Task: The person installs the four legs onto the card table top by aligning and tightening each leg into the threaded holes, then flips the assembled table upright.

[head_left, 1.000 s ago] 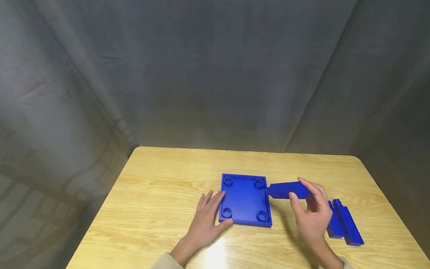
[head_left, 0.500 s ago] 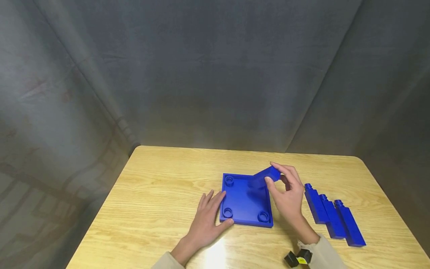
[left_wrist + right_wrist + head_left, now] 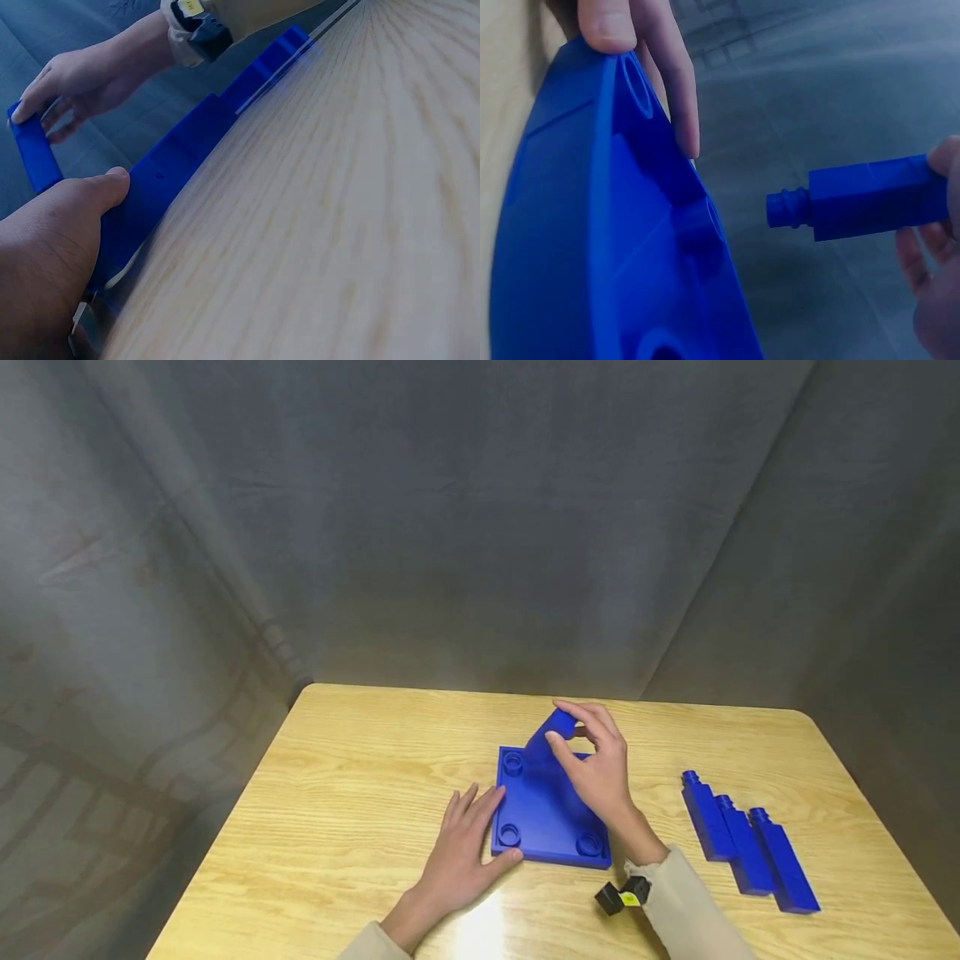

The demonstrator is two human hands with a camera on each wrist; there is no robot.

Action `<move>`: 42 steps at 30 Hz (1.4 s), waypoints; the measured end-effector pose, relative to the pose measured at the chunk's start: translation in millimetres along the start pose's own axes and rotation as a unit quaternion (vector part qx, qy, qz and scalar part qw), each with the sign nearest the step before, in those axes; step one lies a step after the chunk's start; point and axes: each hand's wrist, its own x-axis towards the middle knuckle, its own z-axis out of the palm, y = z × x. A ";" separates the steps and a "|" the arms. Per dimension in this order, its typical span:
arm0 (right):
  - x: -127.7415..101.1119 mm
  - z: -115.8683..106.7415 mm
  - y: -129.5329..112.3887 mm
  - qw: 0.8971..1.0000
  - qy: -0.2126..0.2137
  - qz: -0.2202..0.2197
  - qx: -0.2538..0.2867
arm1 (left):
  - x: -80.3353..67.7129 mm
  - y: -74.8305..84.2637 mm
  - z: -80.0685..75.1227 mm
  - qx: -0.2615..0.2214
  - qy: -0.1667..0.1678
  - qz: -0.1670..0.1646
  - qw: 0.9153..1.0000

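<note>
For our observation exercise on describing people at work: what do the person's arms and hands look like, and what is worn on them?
Both hands are bare: no gloves or rings show. The left hand comes from a beige sleeve that ends at the wrist. The right hand has a matching beige sleeve, with a small black device bearing a yellow mark strapped at the cuff.

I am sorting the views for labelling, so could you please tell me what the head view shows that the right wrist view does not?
Only the head view shows the wooden table, three blue pegs lying side by side at the right, and the whole left hand flat against the blue square plate. Only the right wrist view shows the ridged tip of the held peg, clear of the plate's sockets. Both show the right hand holding that peg over the plate.
</note>
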 end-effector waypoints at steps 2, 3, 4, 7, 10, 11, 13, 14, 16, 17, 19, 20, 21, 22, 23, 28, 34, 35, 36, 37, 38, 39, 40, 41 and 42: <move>2.0 3.6 2.9 1.000 -0.015 0.003 -0.011 | -0.1 0.1 0.5 0.003 0.001 0.001 1.000; 3.0 5.3 4.5 1.000 -0.022 0.004 -0.017 | -0.1 0.1 0.7 0.004 0.002 0.002 1.000; 3.9 7.0 6.0 0.999 -0.029 0.004 -0.024 | -0.1 0.1 0.8 0.005 0.002 0.002 1.000; 6.3 12.2 9.7 0.998 -0.043 0.004 -0.038 | -0.1 0.6 0.5 0.003 0.000 0.002 1.000; 8.5 17.2 10.7 0.997 -0.055 0.001 -0.050 | 0.2 1.1 -0.4 0.000 -0.004 0.002 1.000; 9.2 19.0 10.9 0.997 -0.059 -0.001 -0.054 | 0.2 1.2 -0.7 0.000 -0.005 0.002 1.000; 10.1 22.1 11.1 0.996 -0.067 -0.005 -0.059 | 0.2 1.6 -1.3 -0.001 -0.004 0.002 1.000; 10.2 23.3 11.5 0.995 -0.071 -0.006 -0.062 | 0.0 1.8 -1.4 -0.001 -0.003 0.002 1.000; 9.2 25.3 12.7 0.994 -0.082 -0.005 -0.066 | -0.5 2.1 -1.4 0.000 -0.002 0.002 1.000; 8.2 26.0 13.3 0.994 -0.086 -0.004 -0.070 | -0.8 2.1 -1.2 0.000 -0.001 0.003 1.000; 5.7 27.0 14.6 0.993 -0.092 0.000 -0.076 | -1.1 1.8 -0.9 0.003 -0.003 0.005 1.000; 4.5 27.5 14.9 0.992 -0.095 0.003 -0.078 | -1.2 1.7 -0.8 0.005 -0.005 0.005 1.000; 3.5 27.8 15.2 0.992 -0.097 0.006 -0.079 | -1.1 1.5 -0.8 0.005 -0.008 0.006 1.000; 2.8 28.1 15.5 0.992 -0.097 0.009 -0.083 | -0.8 1.4 -0.6 0.007 -0.009 0.007 1.000; 2.3 28.5 15.9 0.992 -0.097 0.011 -0.084 | -0.6 1.4 -0.6 0.007 -0.012 0.006 1.000; 2.7 30.5 15.6 0.990 -0.118 0.030 -0.076 | -0.7 2.6 -1.1 0.004 -0.014 0.002 1.000; 3.7 30.4 14.2 0.987 -0.131 0.059 -0.070 | -1.5 3.7 -1.5 -0.002 -0.017 0.000 1.000; 4.1 30.0 14.3 0.987 -0.131 0.059 -0.071 | -1.3 3.8 -1.5 -0.001 -0.016 0.000 1.000; 4.5 29.5 14.4 0.987 -0.132 0.059 -0.072 | -1.0 4.0 -1.5 0.000 -0.014 0.001 1.000; 4.8 28.8 14.6 0.987 -0.134 0.058 -0.071 | -0.7 4.0 -1.5 0.001 -0.013 0.002 1.000; 5.1 27.9 14.8 0.986 -0.137 0.058 -0.072 | -0.4 4.1 -1.6 0.001 -0.012 0.002 1.000; 5.3 27.1 15.1 0.986 -0.140 0.057 -0.072 | 0.0 4.1 -1.7 0.001 -0.012 0.003 1.000; 5.4 26.6 15.2 0.986 -0.143 0.056 -0.072 | 0.1 4.3 -2.1 0.002 -0.011 0.004 1.000; 5.4 25.9 15.2 0.985 -0.146 0.056 -0.069 | 0.3 4.4 -2.3 0.002 -0.010 0.006 1.000; 5.3 25.2 15.1 0.985 -0.150 0.058 -0.066 | 0.4 4.5 -2.5 0.001 -0.010 0.007 1.000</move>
